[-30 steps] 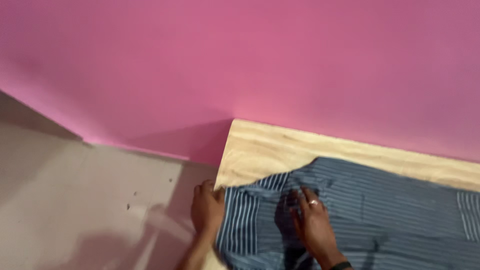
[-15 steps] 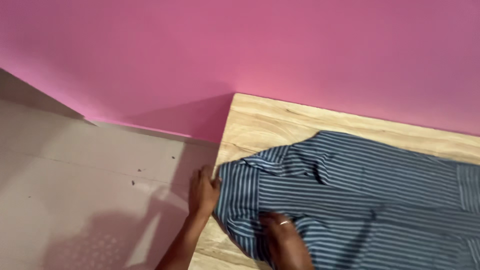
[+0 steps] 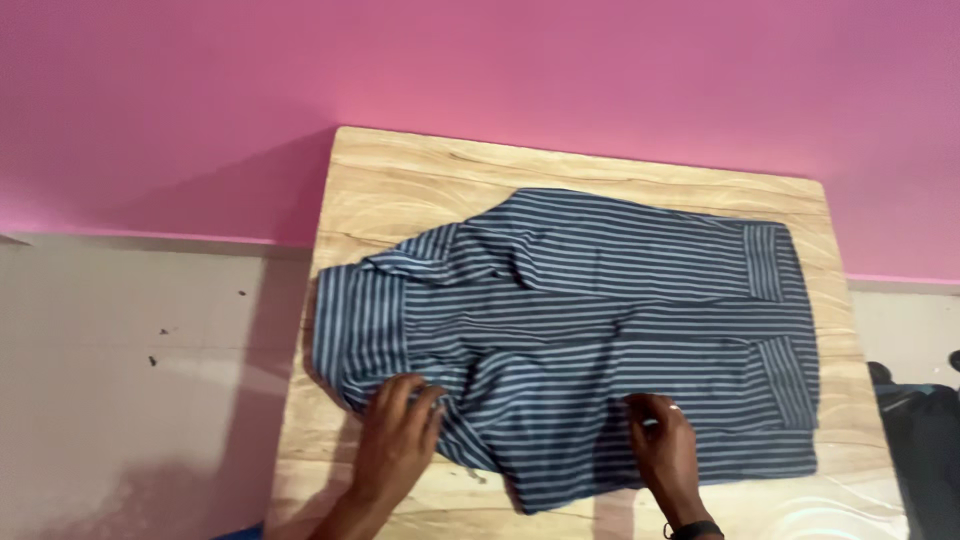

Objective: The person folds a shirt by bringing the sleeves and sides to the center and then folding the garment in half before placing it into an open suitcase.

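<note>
Since half a second ago, both hands have slid to the near edge of the striped shirt (image 3: 580,320), and the view has swung so that the whole table top now shows. The left hand (image 3: 395,445) lies flat with its fingers spread on the near left corner of the cloth, pressing it down rather than pinching. The right hand (image 3: 662,455), a ring on one finger and a dark band at the wrist, rests fingers-down on the near hem further to the right; whether it nips the fabric or only presses cannot be told.

Out from the hands, the blue and white shirt lies spread across the wooden table (image 3: 400,165), roughly rectangular, with a fold ridge running beyond the left hand and two cuff-like bands at the far right end. By the look of it, the sleeves are already turned in and the body is flattened; the lengthwise folds appear not yet made.

Beyond the table stands a pink wall (image 3: 500,70). Left of the table is a pale grey floor (image 3: 130,380) with small dark specks; a dark object (image 3: 915,420) shows at the right edge.
</note>
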